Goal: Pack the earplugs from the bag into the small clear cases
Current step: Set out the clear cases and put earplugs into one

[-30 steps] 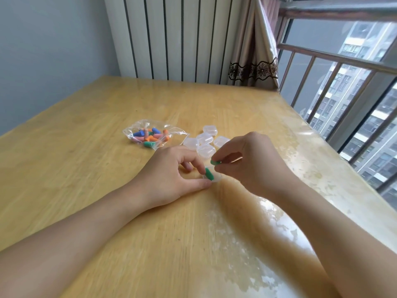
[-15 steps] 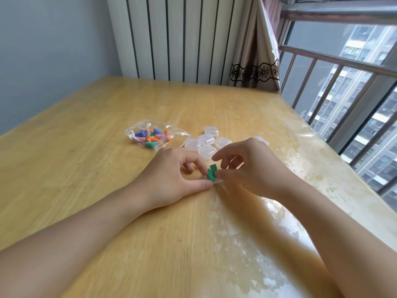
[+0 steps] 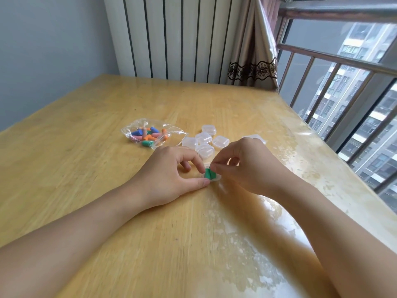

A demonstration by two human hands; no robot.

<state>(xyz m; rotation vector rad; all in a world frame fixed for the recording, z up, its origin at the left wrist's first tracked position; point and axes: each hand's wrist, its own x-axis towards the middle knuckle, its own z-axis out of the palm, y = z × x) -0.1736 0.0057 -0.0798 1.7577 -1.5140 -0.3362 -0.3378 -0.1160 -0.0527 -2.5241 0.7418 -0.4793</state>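
Head view: two green earplugs being seated in an open clear case on the tabletop.

Left hand pinches the case's near side between thumb and forefinger; right hand presses fingertips on the plugs' top. The plugs stand side by side, long axes tilted up and away; which end is the tip I cannot tell. Best to lay them flat, hold the case firm, then close the lid. The bag and spare cases lie beyond.

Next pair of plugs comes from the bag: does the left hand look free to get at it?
Probably yes: bare table lies between the left hand and the bag, though it must first release the open case.
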